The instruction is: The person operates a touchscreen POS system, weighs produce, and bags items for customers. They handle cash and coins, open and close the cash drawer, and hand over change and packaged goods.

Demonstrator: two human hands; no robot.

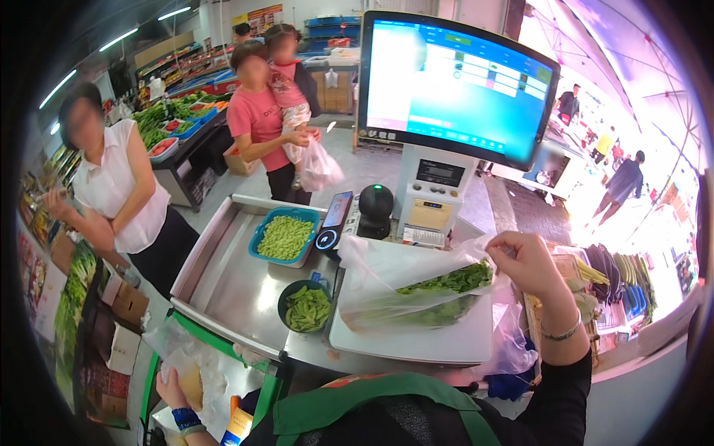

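Note:
My right hand [519, 261] pinches the upper edge of a clear plastic bag [385, 301]. Leafy greens [446, 281] lie inside the bag, above the white weighing plate [413, 345] of a scale. At the lower left, my left hand [172, 388] has its fingers curled on another clear plastic bag [191, 379] with something pale yellow in it. To the left of the plate stand a dark bowl of green pods [307, 308] and a blue basket of shelled green beans [283, 237].
A touchscreen [457, 83] rises behind the scale, beside a black round scanner [375, 209] and a payment device [333, 226]. A metal counter tray [223, 267] has raised rims. One person [111, 184] stands left; another [256, 122] carries a child and a bag. Vegetables are stacked at right.

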